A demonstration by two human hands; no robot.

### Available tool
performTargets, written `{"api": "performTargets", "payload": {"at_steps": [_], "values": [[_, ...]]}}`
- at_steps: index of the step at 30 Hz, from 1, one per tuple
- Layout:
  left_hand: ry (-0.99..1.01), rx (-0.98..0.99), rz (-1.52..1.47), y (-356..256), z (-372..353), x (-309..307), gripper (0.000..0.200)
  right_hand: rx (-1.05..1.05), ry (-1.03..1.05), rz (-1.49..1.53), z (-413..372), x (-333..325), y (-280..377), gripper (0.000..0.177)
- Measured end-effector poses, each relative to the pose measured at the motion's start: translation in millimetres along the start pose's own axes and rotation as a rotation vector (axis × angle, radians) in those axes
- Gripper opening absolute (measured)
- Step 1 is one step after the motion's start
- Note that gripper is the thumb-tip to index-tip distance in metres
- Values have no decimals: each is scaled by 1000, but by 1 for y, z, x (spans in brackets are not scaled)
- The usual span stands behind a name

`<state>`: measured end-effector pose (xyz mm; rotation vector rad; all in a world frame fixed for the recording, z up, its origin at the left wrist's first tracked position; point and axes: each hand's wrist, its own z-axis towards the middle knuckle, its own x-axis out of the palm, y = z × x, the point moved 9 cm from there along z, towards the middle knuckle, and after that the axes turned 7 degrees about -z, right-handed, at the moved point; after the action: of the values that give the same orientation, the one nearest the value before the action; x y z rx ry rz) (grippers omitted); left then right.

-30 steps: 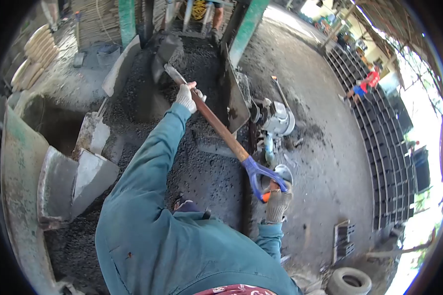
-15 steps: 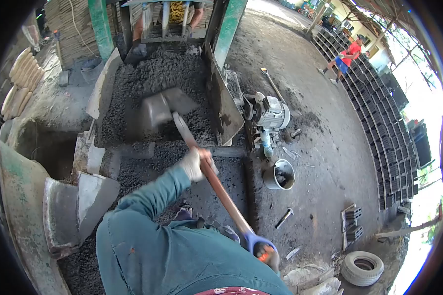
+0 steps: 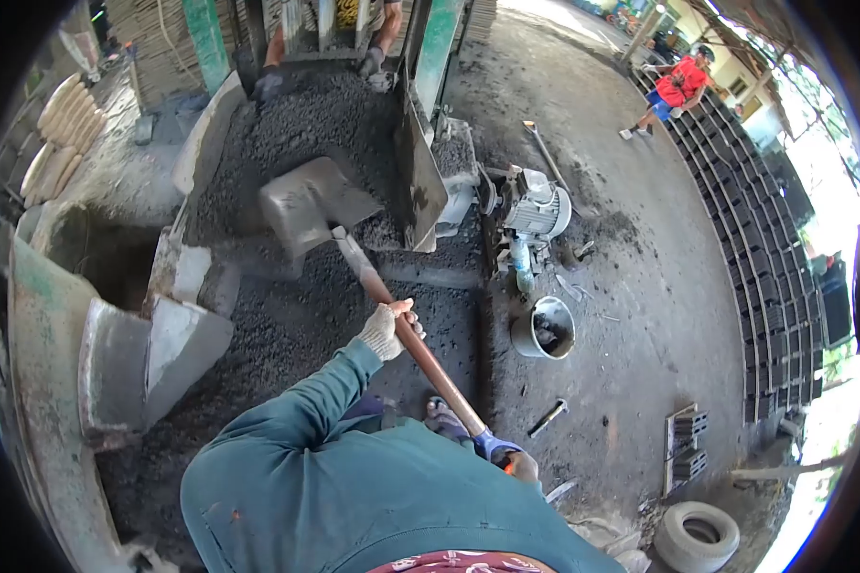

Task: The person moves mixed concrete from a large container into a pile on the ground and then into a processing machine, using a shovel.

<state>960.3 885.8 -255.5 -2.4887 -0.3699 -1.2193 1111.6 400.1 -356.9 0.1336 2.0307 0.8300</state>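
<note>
A shovel slants across the view, its wooden shaft running from the blue handle at lower right up to the metal blade. My left hand, in a pale knitted glove with bare fingertips, is wrapped round the middle of the shaft. Down at the blue grip, my right hand is closed on the handle, its fingers partly hidden. The blade lies over the near part of a metal trough, with little material on it. Dark, crumbly mix fills the trough behind the blade.
Across the trough, another person's gloved hands rest by the machine. A motor, a bucket and a hammer are on the right. Farther off, a person in red walks beside stacked blocks. A tire lies lower right.
The shovel blade has slowed from a blur and shifted slightly left and nearer me. Both hands keep their grip. The other person's hands are lower at the trough; the person in red has stepped along.
</note>
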Motion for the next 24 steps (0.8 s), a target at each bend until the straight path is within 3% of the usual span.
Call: {"api": "performTargets", "payload": {"at_steps": [1,3,5,6,7,8,9,10,11,16,17,18,20,22,24], "values": [[68,30,-23,9,-8,3,15,-402,-47,-537,10,-5,17,13],[109,135,-60,19,-41,5,16,-231,47,-574,62,-18,-4,15],[45,348,-101,22,-74,-6,22,-485,80,-786,117,-7,-16,7],[11,446,-143,26,-88,-19,24,-766,-50,-881,130,-16,10,17],[-50,505,-216,33,-99,-36,25,-776,-32,-739,153,-24,18,15],[-113,573,-295,38,-112,-57,26,-477,228,-234,186,-27,13,14],[-190,607,-410,51,-127,-80,26,-264,384,40,197,-28,34,12],[-290,685,-534,64,-149,-99,23,-21,474,306,205,-31,55,12],[-349,732,-611,81,-165,-126,25,86,467,371,196,-41,95,11],[-627,939,-1055,209,-257,-205,26,-210,776,193,192,-34,209,18],[-652,966,-1131,237,-270,-216,27,-364,819,182,191,-25,228,20],[-674,986,-1206,266,-278,-228,28,-323,933,188,166,-25,253,20],[-741,1017,-1318,321,-288,-241,28,-597,1066,163,119,-25,307,21],[-816,990,-1418,363,-294,-241,29,-733,1047,-97,73,-25,339,26],[-810,909,-1443,390,-281,-243,28,-821,1233,-128,33,-17,348,35]]}}
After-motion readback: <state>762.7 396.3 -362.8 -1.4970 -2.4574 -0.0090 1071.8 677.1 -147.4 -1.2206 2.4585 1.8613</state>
